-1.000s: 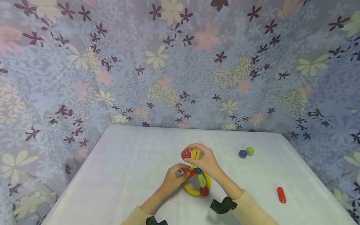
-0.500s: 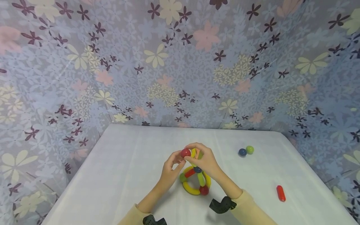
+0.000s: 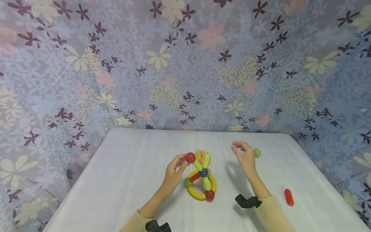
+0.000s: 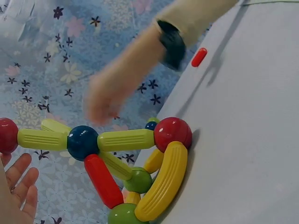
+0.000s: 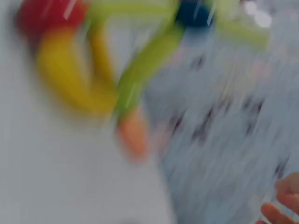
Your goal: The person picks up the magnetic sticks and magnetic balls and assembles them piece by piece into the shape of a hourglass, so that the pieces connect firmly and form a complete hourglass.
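A construction of balls and ribbed rods stands on the table. Its base is a ring of yellow curved rods (image 3: 197, 194). Green rods (image 4: 125, 140) and a red rod (image 4: 103, 181) meet at a dark blue ball (image 3: 203, 172) above the ring. My left hand (image 3: 172, 172) holds the red ball (image 3: 190, 157) at the end of a raised green rod with its fingertips. My right hand (image 3: 245, 160) is off to the right, above the table, fingers loosely bent and nothing between them. In the head view it hides a loose blue ball (image 4: 151, 125) on the table.
A loose green ball (image 3: 257, 152) lies just beyond my right hand. Farther right on the white table (image 3: 130, 180) is a loose red rod (image 3: 288, 197). An orange piece (image 5: 134, 135) sits at the construction's far side. A flowered cloth (image 3: 185, 64) rises behind the table.
My left hand has moved up from the base's red rod to the red ball. My right hand has let go of that ball and swung right towards the loose balls.
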`<state>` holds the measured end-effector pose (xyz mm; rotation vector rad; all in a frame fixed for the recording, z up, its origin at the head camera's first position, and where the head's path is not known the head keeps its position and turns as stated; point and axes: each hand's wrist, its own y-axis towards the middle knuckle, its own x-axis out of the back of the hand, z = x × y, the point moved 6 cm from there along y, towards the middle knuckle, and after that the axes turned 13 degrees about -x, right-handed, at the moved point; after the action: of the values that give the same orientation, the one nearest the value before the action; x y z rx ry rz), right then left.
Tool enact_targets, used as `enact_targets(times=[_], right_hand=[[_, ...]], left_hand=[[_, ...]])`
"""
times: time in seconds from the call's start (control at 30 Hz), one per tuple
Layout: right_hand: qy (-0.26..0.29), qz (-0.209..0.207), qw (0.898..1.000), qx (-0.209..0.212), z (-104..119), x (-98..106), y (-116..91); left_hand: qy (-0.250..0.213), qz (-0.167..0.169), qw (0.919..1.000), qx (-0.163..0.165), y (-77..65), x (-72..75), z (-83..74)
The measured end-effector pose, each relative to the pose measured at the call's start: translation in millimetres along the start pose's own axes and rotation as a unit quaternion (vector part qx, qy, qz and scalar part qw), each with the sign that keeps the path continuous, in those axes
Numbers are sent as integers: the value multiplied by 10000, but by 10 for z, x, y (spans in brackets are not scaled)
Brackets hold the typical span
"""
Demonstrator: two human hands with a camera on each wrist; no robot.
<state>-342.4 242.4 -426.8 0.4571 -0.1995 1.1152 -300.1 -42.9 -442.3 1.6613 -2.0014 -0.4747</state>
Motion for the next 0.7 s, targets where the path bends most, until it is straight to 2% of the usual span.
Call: enact_targets(times=[0.1,0.2,0.37,0.47,0.5,0.57,0.7], right_hand=[[-339,-365,9985,-242,-375,148,165],[-602,-494,9964,-326,-639,234,266],[-750,-468,9951,-440,-832,285,342],[-917,-346,9934,-605,-892,273,360],[-965,-289,9927,-661,-908,266,365],[-1093,-128,9903,-849,-941,252,366],[-1194,-9,9886,-917,-952,230,332]], left_hand=[[2,-1,9998,203,21,17,-24],[97,87,9995,298,50,37,-154],[292,290,9986,335,84,73,-403],[359,309,9982,364,88,88,-450],[369,302,9982,358,89,88,-457],[368,291,9982,376,91,80,-363],[250,218,9985,427,83,71,-158]])
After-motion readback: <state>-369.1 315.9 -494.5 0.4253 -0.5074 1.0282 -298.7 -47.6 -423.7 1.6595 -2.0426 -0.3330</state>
